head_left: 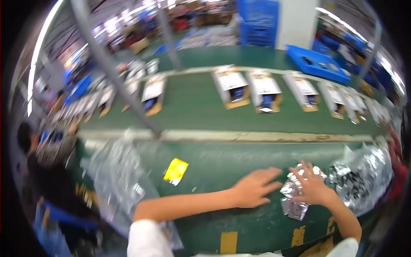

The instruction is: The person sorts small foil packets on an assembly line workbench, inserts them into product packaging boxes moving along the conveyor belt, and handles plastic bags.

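Observation:
My left hand hovers over the green table with its fingers spread and holds nothing. To its right, my right hand reaches over a small pile of shiny silver packets, fingers apart, touching or just above them. The hand hides part of the pile. Right beside it lies a clear plastic bag with small dark and silver pieces inside. A yellow packet or card lies flat on the table, left of my left hand.
A large clear plastic bag covers the table's left part. Beyond a pale ledge, a green conveyor carries several white open boxes. A blue tray stands on its far side. A grey post rises at left. Another person works there.

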Tool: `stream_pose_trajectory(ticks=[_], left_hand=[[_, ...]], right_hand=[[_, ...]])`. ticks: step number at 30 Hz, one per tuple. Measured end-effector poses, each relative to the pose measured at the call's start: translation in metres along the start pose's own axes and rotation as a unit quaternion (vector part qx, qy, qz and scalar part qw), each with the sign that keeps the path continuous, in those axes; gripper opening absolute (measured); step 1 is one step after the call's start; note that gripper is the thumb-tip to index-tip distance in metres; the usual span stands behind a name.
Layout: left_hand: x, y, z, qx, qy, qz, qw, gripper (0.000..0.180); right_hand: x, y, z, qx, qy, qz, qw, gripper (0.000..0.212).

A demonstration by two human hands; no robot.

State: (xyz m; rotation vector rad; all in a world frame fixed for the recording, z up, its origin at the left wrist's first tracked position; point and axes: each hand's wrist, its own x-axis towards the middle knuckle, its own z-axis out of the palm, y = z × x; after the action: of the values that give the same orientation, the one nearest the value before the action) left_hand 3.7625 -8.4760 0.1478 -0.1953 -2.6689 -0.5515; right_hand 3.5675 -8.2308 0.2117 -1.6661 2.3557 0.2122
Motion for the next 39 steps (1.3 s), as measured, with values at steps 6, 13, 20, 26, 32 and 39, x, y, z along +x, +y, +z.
stream_pose_trajectory(ticks=[6, 13, 20, 26, 32, 39], left_hand=[[-0.028, 0.068, 0.074, -0.030, 0.045, 0.097, 0.994, 0.071], [-0.034, 0.057, 0.091, 0.043, 0.093, 0.085, 0.991, 0.059], [0.004, 0.092, 0.075, 0.096, 0.170, 0.007, 0.981, 0.039], [0.025, 0.071, 0.058, 0.100, 0.267, -0.068, 0.956, 0.031], [0.031, 0.032, 0.010, -0.099, 0.286, -0.046, 0.952, 0.025], [-0.024, -0.002, -0.072, -0.210, 0.075, -0.156, 0.962, 0.019]], right_hand=[[-0.022, -0.022, 0.008, 0.094, 0.042, -0.095, 0.990, 0.104], [-0.012, -0.060, -0.001, 0.112, 0.090, -0.150, 0.978, 0.053], [-0.013, -0.062, -0.012, 0.194, 0.175, -0.214, 0.941, 0.064], [-0.032, -0.087, -0.037, 0.161, 0.161, -0.099, 0.969, 0.052], [0.002, -0.072, -0.013, 0.290, 0.254, -0.149, 0.911, 0.059], [0.040, -0.085, -0.052, 0.392, 0.148, -0.072, 0.905, 0.067]])
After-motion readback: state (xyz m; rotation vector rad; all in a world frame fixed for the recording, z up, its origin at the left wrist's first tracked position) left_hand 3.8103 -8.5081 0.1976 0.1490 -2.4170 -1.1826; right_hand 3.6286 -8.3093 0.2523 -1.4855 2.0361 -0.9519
